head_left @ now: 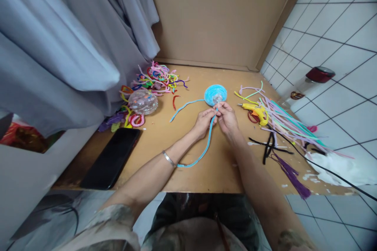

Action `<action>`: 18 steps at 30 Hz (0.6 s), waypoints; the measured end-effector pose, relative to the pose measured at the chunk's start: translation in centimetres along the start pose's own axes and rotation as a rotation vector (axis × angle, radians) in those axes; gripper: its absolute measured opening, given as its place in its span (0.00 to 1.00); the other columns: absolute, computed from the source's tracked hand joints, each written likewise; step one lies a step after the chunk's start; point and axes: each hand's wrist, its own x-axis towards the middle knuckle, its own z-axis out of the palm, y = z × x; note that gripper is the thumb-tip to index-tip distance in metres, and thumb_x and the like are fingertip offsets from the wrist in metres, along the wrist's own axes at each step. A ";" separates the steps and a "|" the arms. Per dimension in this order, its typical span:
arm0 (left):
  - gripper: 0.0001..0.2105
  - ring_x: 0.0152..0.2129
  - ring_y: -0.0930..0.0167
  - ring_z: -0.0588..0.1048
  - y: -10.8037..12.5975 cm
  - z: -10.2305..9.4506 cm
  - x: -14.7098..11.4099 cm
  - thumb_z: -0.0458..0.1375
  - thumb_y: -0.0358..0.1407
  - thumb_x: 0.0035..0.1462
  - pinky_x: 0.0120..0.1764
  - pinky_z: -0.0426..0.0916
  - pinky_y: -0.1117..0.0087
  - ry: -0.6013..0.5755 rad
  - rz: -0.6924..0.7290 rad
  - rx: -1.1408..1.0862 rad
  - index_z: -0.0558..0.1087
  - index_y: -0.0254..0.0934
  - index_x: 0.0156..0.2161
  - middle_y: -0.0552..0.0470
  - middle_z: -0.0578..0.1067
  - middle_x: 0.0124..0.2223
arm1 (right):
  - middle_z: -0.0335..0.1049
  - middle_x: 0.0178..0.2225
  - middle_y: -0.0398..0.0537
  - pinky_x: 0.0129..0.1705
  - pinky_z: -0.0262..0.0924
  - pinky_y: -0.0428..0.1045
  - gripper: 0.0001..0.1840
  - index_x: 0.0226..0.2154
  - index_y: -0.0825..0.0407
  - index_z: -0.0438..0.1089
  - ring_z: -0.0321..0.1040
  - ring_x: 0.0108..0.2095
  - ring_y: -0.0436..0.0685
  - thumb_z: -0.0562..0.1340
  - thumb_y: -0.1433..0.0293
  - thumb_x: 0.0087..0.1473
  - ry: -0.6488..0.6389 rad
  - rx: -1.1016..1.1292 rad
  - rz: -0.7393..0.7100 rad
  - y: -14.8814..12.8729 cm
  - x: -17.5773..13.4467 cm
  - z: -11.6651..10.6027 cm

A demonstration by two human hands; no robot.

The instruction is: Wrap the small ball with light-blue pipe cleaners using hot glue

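At the middle of the table [165, 137], one blue disc [214, 92], coiled in rings, with a clear lumpy patch at its near edge; I cannot tell whether the fingers touch it. One blue cord [207, 145], pinched just below the disc, its slack curving down to the left wrist. Left hand [204, 122]: fingertips closed on the cord. Right hand [226, 117]: fingertips closed on the same cord, touching or nearly touching those of the left. One blue strand [188, 105], running out leftward from the disc to a loose end. One red scrap [174, 102], beyond that end.

To my left: one clear ball [143, 102], set against a heap of coloured pipe cleaners [160, 74]; one black phone [113, 159], lying flat nearer the front edge; one silver bracelet [169, 159] on the left wrist.

To my right: one yellow glue gun [255, 112], its nozzle toward the hands; a spread of long pastel pipe cleaners [287, 115]; several black pipe cleaners [267, 149]; one purple tassel [290, 172]; white tissue [332, 166]; one clear jar with a dark red lid [320, 74], by the tiled wall [338, 27].
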 end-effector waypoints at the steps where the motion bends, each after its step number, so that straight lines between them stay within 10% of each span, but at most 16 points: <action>1: 0.11 0.13 0.80 0.57 0.1 0.0 0.0 0.60 0.43 0.48 0.19 0.48 0.75 0.008 -0.004 -0.003 0.71 0.35 0.27 0.60 0.64 0.16 | 0.64 0.23 0.37 0.16 0.53 0.43 0.11 0.24 0.50 0.64 0.54 0.17 0.44 0.68 0.65 0.46 -0.004 -0.006 -0.006 0.0 -0.1 0.2; 18: 0.07 0.17 0.79 0.58 -1.2 0.9 0.2 0.53 0.32 0.47 0.25 0.53 0.75 0.140 0.140 0.059 0.66 0.36 0.21 0.60 0.61 0.17 | 0.65 0.22 0.37 0.14 0.47 0.41 0.10 0.22 0.49 0.60 0.50 0.16 0.44 0.64 0.71 0.46 0.102 0.087 0.038 -0.1 -0.5 1.1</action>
